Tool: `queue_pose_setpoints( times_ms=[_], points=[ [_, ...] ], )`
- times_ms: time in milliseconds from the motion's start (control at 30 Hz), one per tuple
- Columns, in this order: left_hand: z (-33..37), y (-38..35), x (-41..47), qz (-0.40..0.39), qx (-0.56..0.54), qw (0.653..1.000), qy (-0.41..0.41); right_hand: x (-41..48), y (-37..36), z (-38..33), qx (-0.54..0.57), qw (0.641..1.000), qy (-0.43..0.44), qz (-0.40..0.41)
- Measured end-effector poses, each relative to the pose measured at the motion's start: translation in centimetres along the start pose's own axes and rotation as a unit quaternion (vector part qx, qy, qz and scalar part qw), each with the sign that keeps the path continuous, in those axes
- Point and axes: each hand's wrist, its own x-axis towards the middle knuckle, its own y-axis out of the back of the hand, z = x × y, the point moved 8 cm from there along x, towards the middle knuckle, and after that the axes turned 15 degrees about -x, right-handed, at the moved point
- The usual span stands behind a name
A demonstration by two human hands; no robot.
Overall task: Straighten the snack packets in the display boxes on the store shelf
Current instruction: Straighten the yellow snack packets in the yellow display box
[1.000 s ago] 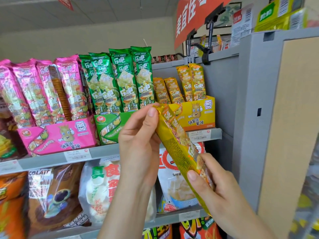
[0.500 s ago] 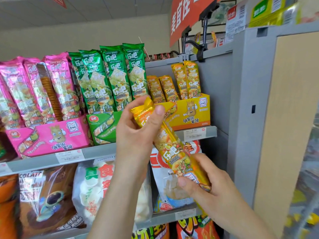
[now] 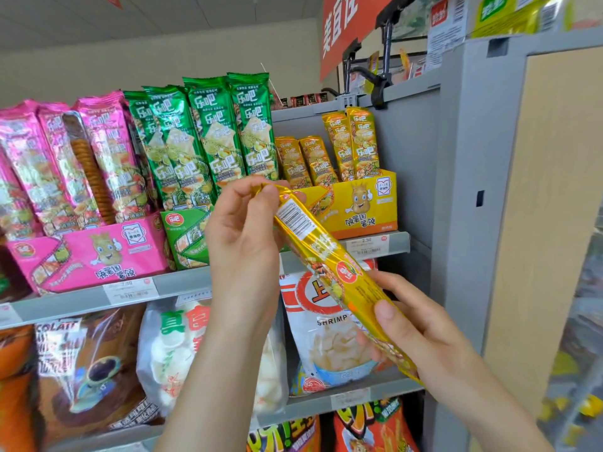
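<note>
Left hand (image 3: 241,230) fingers pinch the yellow packet (image 3: 329,272) at its top seal; right hand (image 3: 421,337) fingers grasp its lower end.

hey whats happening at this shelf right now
A person is tidying snack packets on a store shelf. Both hands hold one long yellow packet tilted in front of the shelf: the left hand pinches its top end, the right hand grips its lower end. It is out of its box and its barcode side faces the camera. The yellow box behind has four packets standing in it, two lower than the others. The green and pink boxes to the left look full.
</note>
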Motion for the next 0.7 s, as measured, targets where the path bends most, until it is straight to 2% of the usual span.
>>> queue_pose_setpoints(
  times_ms=[67, 233, 433, 533, 633, 700],
  points=[
    [-0.4, -0.2, 0.1, 0.002, -0.018, 1.000, 0.004, 0.0, 0.2, 0.3, 0.046, 0.999, -0.011, 0.019],
    [-2.0, -0.9, -0.7, 0.024, -0.011, 0.999, 0.039, 0.2, 0.5, -0.3, 0.043, 0.995, 0.009, 0.088],
    [-4.1, -2.3, -3.7, -0.042, 0.045, 0.993, 0.104, 0.6, 0.9, -1.5, 0.058, 0.987, 0.050, 0.143],
    [-5.0, -2.4, -4.9, -0.037, 0.036, 0.987, 0.153, 0.7, 1.0, -1.3, 0.052, 0.984, 0.043, 0.163],
    [-4.3, -1.5, -4.5, 0.005, 0.019, 0.991, 0.133, 0.9, 0.8, -0.6, 0.072, 0.989, 0.019, 0.130],
    [-4.0, -1.5, -3.8, -0.006, -0.027, 0.992, 0.123, 0.9, 0.5, -0.3, 0.130, 0.988, 0.009, 0.078]
  ],
)
